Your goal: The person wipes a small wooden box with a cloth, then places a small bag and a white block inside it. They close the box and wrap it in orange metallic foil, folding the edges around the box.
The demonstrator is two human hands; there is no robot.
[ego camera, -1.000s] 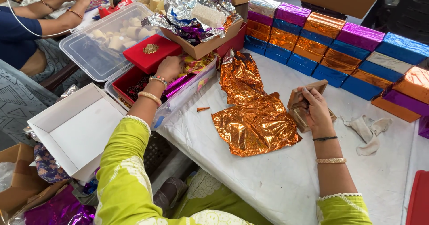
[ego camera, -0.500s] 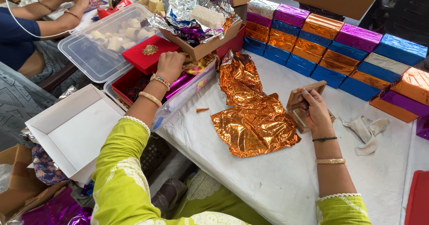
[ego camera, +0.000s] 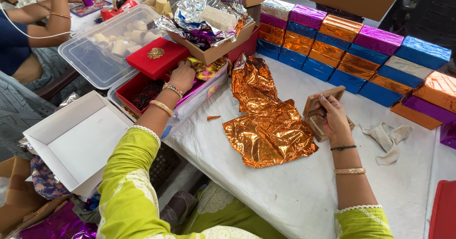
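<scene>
Our left hand (ego camera: 183, 75) has crept deeper into the clear plastic bin (ego camera: 209, 89) at the table's left edge; its grip is hidden. Our right hand (ego camera: 335, 118) stays clasped on the small brown wooden box (ego camera: 323, 111), beside the crumpled orange foil sheet (ego camera: 266, 125).

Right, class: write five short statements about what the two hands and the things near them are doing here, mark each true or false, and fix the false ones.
1. The right hand rests on a small wooden box. True.
2. The left hand holds the orange foil sheet. False: it reaches into the clear plastic bin; the foil lies flat on the table.
3. The foil-wrapped boxes are stacked in rows at the table's far edge. True.
4. The white cardboard box is full of foil. False: it is empty.
5. The red box has a gold ornament on its lid. True.
</scene>
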